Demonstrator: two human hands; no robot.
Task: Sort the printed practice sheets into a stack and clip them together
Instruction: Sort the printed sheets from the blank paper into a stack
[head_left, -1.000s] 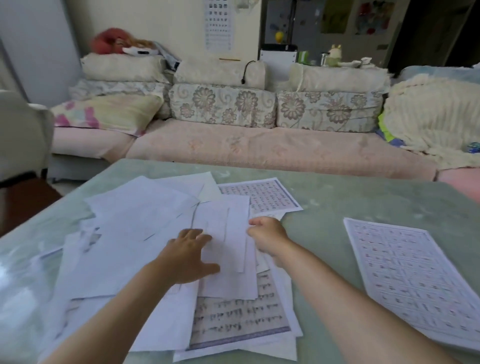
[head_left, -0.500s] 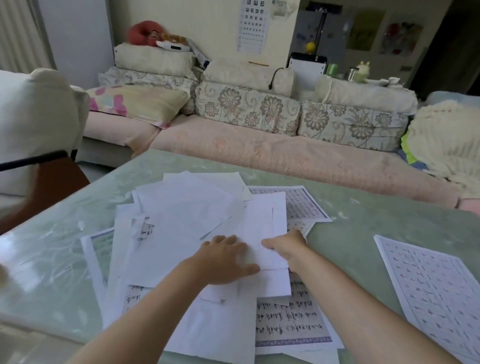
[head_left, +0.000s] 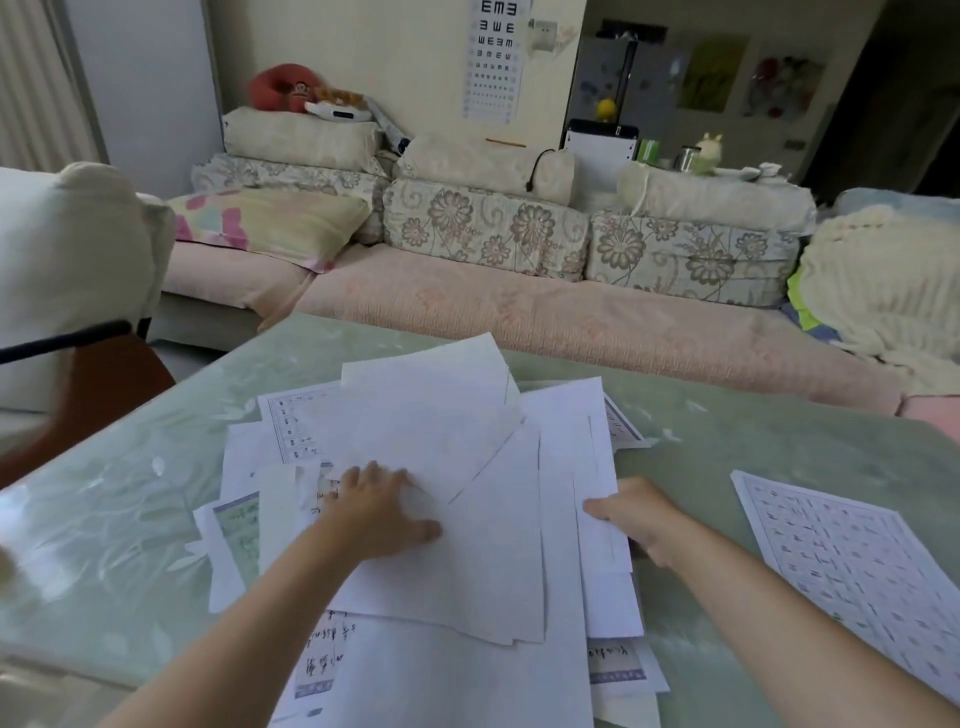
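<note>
A loose pile of white practice sheets (head_left: 467, 519) lies spread over the middle of the green table (head_left: 130, 519), most of them blank side up, a few showing printed grids. My left hand (head_left: 379, 512) rests flat on top of the pile, fingers spread. My right hand (head_left: 636, 517) grips the right edge of several sheets, thumb on top and fingers tucked beneath. One separate printed sheet (head_left: 852, 566) lies flat on the table to the right, apart from the pile. No clip is visible.
A pink sofa (head_left: 519, 312) with floral cushions runs along the far side of the table. A chair with a white cover (head_left: 67, 270) stands at the left. A cream blanket (head_left: 883, 291) is heaped at the right end of the sofa.
My view has swung left. My right hand has moved out from the pile's middle to its right edge and taken hold of sheets there. My left hand stays pressed on the pile.
</note>
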